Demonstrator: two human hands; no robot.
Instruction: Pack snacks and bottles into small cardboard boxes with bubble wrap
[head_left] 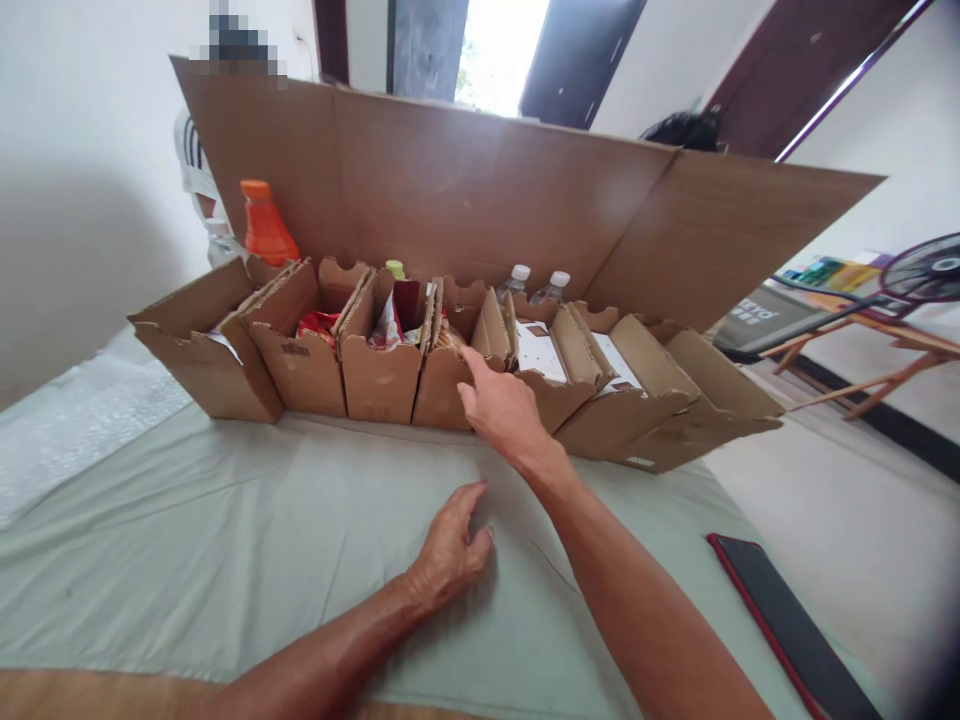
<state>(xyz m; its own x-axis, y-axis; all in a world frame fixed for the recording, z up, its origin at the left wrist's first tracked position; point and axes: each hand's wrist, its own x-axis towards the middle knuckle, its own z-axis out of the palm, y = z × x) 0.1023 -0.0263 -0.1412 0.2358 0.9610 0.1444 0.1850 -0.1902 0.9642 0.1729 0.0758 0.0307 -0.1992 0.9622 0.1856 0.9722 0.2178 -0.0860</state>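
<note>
Beyond our green cloth [225, 530], a cardboard panel [480, 170] perhaps screens the row of boxes [379, 385]; our left hand [452, 550] waits empty, fingers loosely open; our right hand [510, 410], index parted from thumb, visibly gripping nothing, seemingly points at the middle box's contents [448, 337].

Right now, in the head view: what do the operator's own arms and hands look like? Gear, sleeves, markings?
Left hand and right hand: both bare, with no gloves, rings or cables showing. Left forearm and right forearm: no sleeve, watch or wristband in view, no obvious markings. Upper arms out of frame.
</note>
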